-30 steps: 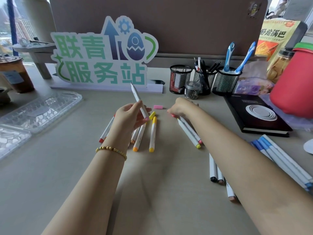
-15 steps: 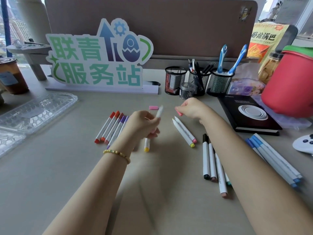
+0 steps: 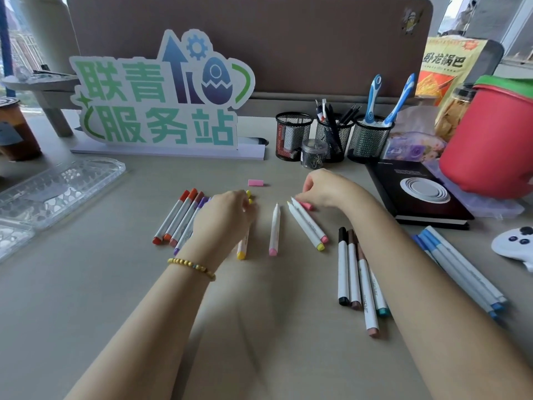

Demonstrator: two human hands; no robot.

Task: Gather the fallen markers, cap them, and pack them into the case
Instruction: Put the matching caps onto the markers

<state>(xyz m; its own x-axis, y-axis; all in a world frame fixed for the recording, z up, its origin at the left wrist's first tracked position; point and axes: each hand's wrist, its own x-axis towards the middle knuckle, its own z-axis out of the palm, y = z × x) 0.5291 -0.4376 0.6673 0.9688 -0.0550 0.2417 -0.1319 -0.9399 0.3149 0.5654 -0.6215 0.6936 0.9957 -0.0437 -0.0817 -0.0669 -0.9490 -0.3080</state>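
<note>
Capping was the step in hand. My right hand point(image 3: 323, 189) pinched a small pink cap point(image 3: 306, 205) at the tips of two uncapped white markers point(image 3: 307, 225) lying on the pale table point(image 3: 86, 284). My left hand point(image 3: 227, 220) rested curled over the yellow-ended markers point(image 3: 241, 249); what its fingers held, I could not tell. A pink-ended white marker point(image 3: 274, 230) lay bare-tipped between my hands. Next, I judged, that cap needed pressing onto a matching tip. The clear plastic case point(image 3: 57, 189) sat open, well apart at far left.
</note>
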